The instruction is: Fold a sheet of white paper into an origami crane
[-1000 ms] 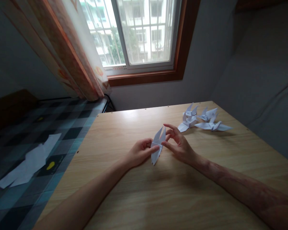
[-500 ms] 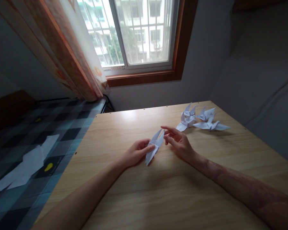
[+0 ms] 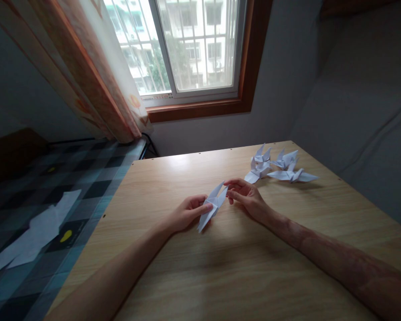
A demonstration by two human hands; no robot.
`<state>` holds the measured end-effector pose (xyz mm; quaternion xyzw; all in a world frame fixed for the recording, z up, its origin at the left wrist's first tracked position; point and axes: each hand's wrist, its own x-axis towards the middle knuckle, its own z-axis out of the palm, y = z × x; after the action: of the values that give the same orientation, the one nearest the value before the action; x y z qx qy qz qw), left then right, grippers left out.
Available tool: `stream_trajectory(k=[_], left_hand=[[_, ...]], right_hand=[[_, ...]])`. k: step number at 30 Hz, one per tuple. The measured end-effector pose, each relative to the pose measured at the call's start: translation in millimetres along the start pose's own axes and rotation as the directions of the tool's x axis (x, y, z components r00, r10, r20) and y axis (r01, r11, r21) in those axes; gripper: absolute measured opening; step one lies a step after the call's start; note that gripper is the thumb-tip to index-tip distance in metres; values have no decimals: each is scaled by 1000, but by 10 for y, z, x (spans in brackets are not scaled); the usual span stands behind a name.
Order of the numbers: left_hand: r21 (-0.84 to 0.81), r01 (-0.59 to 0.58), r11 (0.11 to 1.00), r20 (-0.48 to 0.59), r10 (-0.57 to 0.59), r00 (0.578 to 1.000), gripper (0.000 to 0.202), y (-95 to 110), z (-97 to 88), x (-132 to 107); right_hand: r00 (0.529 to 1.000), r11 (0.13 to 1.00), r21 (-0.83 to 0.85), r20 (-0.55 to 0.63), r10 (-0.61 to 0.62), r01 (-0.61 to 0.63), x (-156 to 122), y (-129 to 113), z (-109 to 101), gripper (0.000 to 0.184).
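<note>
A half-folded white paper figure [image 3: 211, 208] with two pointed tips is held above the wooden table [image 3: 240, 267], tilted with its tips toward the right. My left hand [image 3: 187, 214] pinches its middle between thumb and fingers. My right hand [image 3: 245, 196] curls its fingers at the paper's upper tips, with its fingertips touching one tip. Several finished white paper cranes [image 3: 280, 167] lie in a small group on the table beyond my right hand.
A bed with a checked cover [image 3: 53, 196] stands left of the table, with loose white paper sheets [image 3: 33, 234] on it. A window [image 3: 187, 49] and a curtain [image 3: 96, 76] are behind. A grey wall [image 3: 354, 111] runs along the table's right side.
The paper figure has tilted further to the right and sunk a little. My right hand's fingers, spread before, have closed in on the paper's tips.
</note>
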<state>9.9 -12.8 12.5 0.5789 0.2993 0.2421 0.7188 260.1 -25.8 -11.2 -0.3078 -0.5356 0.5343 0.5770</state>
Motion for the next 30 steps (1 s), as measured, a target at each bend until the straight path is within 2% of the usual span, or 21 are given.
stream_trajectory(k=[5,8,11,15,19,24,27,30], left_hand=[[2,19,1000,20,-19,1000,55,4,20,-12],[65,13,998,29,-15,999,54,28,54,-23],[119,1,993,18,-3,1000,56,43,86,-23],[88,-10,996,1,10,1000,57,44,113,-14],[100,-19,995,-4,20,1000,56,45,111,-14],[140,-30,990,-4,30,1000,57,34,84,-5],[144,-35,989,4,35,999,56,28,80,4],[141,-38,989,-4,39,999,57,28,85,10]], right_hand=[[1000,999,31,10,29,-29,7,45,-48,24],[999,998,59,9,34,-34,8,67,-65,18],[999,998,42,2,52,-52,-2,52,-58,20],[998,998,3,-1,70,-70,-25,9,-22,27],[997,997,-46,-32,67,-69,-30,20,0,25],[994,992,-126,-100,-41,28,-2,61,0,17],[989,987,-128,-98,-107,94,7,40,2,13],[989,985,-126,-79,-124,113,-1,-5,7,12]])
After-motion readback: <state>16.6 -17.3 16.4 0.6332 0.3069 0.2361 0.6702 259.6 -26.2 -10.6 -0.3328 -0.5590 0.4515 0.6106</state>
